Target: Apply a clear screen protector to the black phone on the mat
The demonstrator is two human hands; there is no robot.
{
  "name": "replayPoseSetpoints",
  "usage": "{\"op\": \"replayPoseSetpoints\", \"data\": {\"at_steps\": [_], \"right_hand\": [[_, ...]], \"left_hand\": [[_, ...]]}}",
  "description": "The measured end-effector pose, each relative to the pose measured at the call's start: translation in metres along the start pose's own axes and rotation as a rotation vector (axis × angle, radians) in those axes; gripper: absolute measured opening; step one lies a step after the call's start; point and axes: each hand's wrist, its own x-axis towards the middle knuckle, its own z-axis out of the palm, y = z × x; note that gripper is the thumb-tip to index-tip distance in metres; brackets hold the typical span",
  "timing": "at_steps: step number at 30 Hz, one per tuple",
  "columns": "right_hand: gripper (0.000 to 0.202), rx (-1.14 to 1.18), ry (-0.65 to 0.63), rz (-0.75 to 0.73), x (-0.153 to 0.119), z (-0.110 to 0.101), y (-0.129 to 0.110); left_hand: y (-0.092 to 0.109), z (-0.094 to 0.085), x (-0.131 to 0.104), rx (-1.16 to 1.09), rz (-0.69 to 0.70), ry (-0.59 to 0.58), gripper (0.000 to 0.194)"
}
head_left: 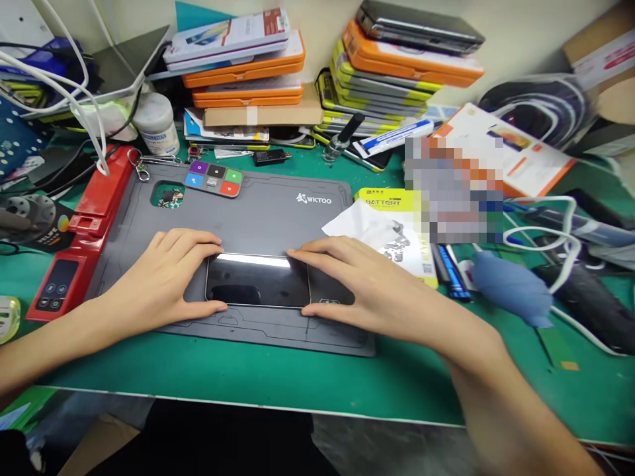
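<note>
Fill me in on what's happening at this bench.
A person's left hand and right hand hold a dark, glossy phone on a gray mat, each gripping one end by its long edges. The screen faces up, catching a streak of light. A yellow battery package lies to the right, partly under white paper.

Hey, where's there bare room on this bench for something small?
The green bench is bare between its front edge and the grey mat. The mat is bare between the phone and the WKTOO logo. It's crowded at the back with stacked cases, and right of the mat around the blue blower.
</note>
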Motion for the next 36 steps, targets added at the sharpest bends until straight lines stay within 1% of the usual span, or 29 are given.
{"op": "replayPoseSetpoints", "data": {"at_steps": [4,9,12,15,19,22,25,27,29,32,36], "right_hand": [[0.073,0.019,0.005,0.007,0.001,0.003,0.005],[0.073,0.075,0.013,0.040,0.001,0.004,0.007],[0.070,0.116,0.006,0.051,0.004,0.002,0.007],[0.068,0.158,0.004,0.067,0.007,0.001,0.007],[0.069,0.231,0.031,0.101,0.010,0.003,0.010],[0.068,0.303,0.070,0.139,0.012,0.008,0.009],[0.061,0.373,0.118,0.208,0.014,0.017,0.002],[0.062,0.385,0.183,0.252,0.015,0.024,-0.005],[0.065,0.364,0.248,0.265,0.015,0.031,-0.012],[0.066,0.333,0.291,0.273,0.017,0.039,-0.018],[0.069,0.362,0.305,0.322,0.023,0.043,-0.022]], "left_hand": [[0.004,0.001,0.000,-0.057,-0.041,0.000,0.067],[0.006,0.004,-0.002,-0.118,-0.083,0.013,0.065],[0.008,0.004,-0.001,-0.207,-0.195,-0.009,0.068],[0.010,0.003,0.000,-0.299,-0.337,-0.032,0.075],[0.010,0.004,0.000,-0.387,-0.423,-0.021,0.080],[0.008,0.006,0.000,-0.465,-0.440,-0.006,0.076],[0.007,0.007,0.001,-0.579,-0.426,-0.002,0.066],[0.008,0.007,0.002,-0.623,-0.421,0.025,0.060],[0.011,0.007,0.002,-0.641,-0.424,0.075,0.057],[0.015,0.007,0.003,-0.653,-0.422,0.124,0.055],[0.016,0.009,0.004,-0.631,-0.415,0.106,0.059]]}}
